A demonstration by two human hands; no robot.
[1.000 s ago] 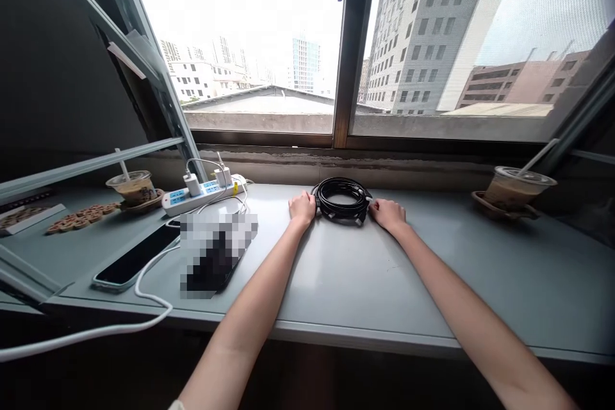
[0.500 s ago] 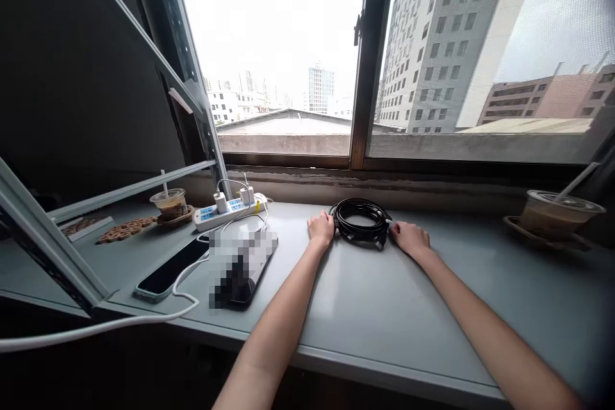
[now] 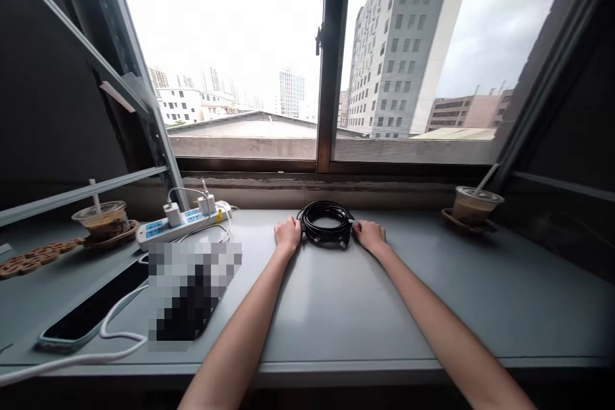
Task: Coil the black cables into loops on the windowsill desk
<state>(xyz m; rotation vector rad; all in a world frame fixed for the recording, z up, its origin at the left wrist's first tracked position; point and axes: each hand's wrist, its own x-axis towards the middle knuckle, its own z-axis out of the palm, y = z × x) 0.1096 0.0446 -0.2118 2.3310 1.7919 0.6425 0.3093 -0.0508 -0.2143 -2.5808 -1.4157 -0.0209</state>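
Note:
A coiled black cable (image 3: 327, 237) lies on the grey table (image 3: 346, 314) near the window side. My left hand (image 3: 288, 232) rests at the coil's left edge, fingers curled in, touching or very near it. On the other side my right hand (image 3: 369, 234) is closed beside the coil's right edge, close to a cable end. The coil lies flat between both hands. What the fingertips hold, if anything, is too small to make out.
At the left are a power strip (image 3: 185, 223) with chargers, a phone (image 3: 96, 307), a blurred dark device (image 3: 192, 307), a white cable (image 3: 120, 335) and an iced drink (image 3: 102, 219). Another drink (image 3: 473, 206) stands at the right. A metal frame (image 3: 139, 57) rises at the left.
The view has turned to the right, so the table's things appear further left. Both hands stay at the sides of the coil, which looks unchanged.

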